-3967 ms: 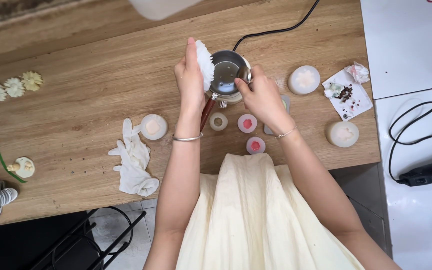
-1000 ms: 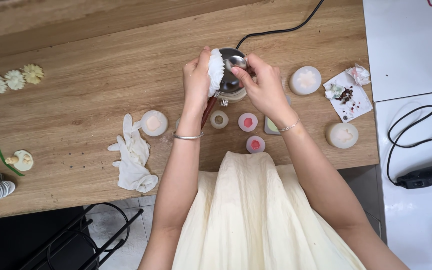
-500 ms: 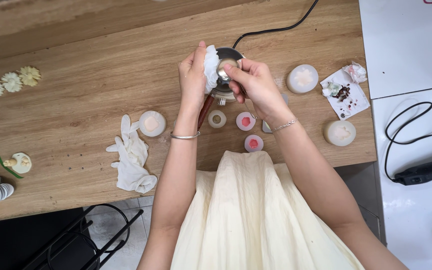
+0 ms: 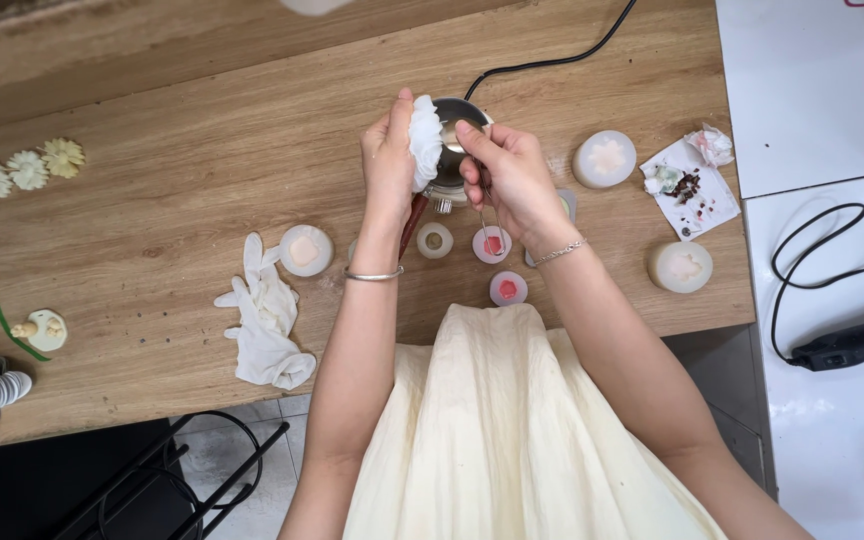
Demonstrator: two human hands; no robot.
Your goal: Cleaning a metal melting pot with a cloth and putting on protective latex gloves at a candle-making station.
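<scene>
- While the left hand (image 4: 392, 160) presses a crumpled white tissue (image 4: 424, 150) against the rim of the small metal pot (image 4: 457, 125), its fingers are closed around the tissue.
- The right hand (image 4: 512, 175) is over the pot; its fingers pinch something thin, perhaps a wire tool hanging below the palm, but what it is cannot be told.
- The pot stands on the wooden table (image 4: 182, 190), at the far middle part, with a black cable (image 4: 552, 55) running away behind it.
- The pot looks round, grey and shiny; its inside is mostly hidden by both hands.
- Possible trouble: the pot may be warm, since a cable leads to it, and a thin tissue could let heat reach the fingers.
- If the tissue pushes too hard from one side, the pot could tip toward the small round moulds (image 4: 492, 245) just in front of it.
- White gloves (image 4: 262, 315) lie well to the left of the pot, not worn, so the hands are bare.
</scene>
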